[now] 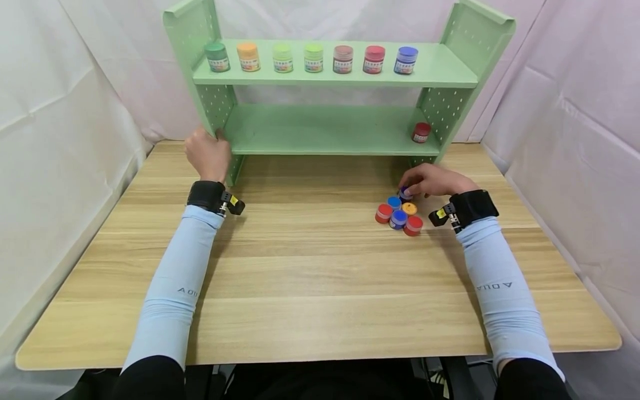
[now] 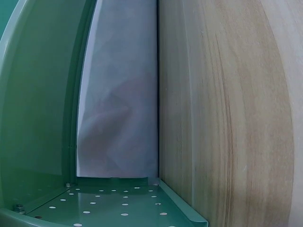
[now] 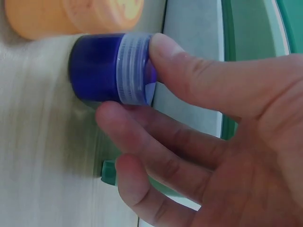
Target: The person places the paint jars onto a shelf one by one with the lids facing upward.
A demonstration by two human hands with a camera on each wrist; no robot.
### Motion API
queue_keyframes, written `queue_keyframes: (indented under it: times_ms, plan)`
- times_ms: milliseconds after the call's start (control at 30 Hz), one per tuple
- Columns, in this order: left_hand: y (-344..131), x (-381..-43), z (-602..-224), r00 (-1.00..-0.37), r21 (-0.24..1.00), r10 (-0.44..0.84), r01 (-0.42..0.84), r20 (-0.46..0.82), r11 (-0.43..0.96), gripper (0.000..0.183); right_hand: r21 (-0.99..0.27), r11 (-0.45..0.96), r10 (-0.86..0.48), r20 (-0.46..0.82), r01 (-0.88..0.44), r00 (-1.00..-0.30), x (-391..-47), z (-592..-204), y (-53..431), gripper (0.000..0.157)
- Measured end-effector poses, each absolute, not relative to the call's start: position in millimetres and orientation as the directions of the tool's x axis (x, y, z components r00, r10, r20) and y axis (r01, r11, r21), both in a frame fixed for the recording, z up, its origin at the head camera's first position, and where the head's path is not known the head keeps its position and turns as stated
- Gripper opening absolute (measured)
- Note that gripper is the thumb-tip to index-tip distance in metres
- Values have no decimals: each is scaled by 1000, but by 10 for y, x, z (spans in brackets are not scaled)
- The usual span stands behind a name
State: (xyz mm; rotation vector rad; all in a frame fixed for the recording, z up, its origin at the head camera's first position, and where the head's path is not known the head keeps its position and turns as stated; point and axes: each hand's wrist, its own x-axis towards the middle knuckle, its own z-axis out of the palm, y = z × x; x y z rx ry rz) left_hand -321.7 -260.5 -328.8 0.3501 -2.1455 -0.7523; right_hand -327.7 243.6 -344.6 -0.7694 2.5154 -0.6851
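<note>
My right hand [image 1: 432,180] pinches a small dark-blue paint jar [image 3: 102,68] between thumb and fingers, at the far end of a cluster on the table. In the right wrist view, the jar has a clear ribbed band round its lid, and an orange jar [image 3: 102,14] stands close beside it. Around it in the head view are a light-blue-topped jar [image 1: 394,203], a yellow-orange jar [image 1: 409,209], a blue jar [image 1: 398,219] and two red jars. Curled fingers of my left hand [image 1: 207,155] grip the left side of the green shelf [image 1: 330,130]; the fingertips are hidden.
On the upper board stand several jars: dark green [image 1: 218,58], orange [image 1: 248,56], light green, pinkish, red and blue [image 1: 405,60]. A dark-red jar [image 1: 421,133] sits at the lower board's right end. White curtains [image 1: 60,139] surround the wooden table [image 1: 320,300].
</note>
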Motion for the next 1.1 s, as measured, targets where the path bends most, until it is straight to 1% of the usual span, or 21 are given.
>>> queue_keyframes:
  times_ms: [100, 333, 500, 600, 733, 933, 1100]
  plan:
    - [-2605, -3219, -3281, -629, 624, -482, 5, 610, 782, 33, -566, 728, -596, -240, -388, -767, -3292, -3458, 2459, 23]
    - [-2592, -3211, -3269, -642, 630, -483, 0, 596, 777, 33, -594, 707, -607, -230, -385, -760, -3300, -3475, 2477, 24]
    - [-2589, -3203, -3265, -639, 628, -485, -3, 598, 778, 33, -598, 700, -610, -216, -390, -763, -3291, -3464, 2464, 25]
    - [-2590, -3200, -3264, -638, 633, -487, 1, 596, 774, 34, -587, 718, -592, -233, -374, -772, -3279, -3447, 2448, 24]
    - [-2588, -3202, -3265, -633, 633, -486, 8, 602, 774, 36, -560, 758, -546, -262, -335, -796, -3264, -3444, 2428, 29]
    - [-2588, -3207, -3272, -631, 622, -477, 11, 611, 783, 35, -502, 799, -500, -246, -332, -830, -3258, -3470, 2405, 30]
    - [-2596, -3196, -3275, -631, 621, -479, 5, 610, 784, 34, -486, 786, -536, -225, -383, -814, -3273, -3473, 2398, 26]
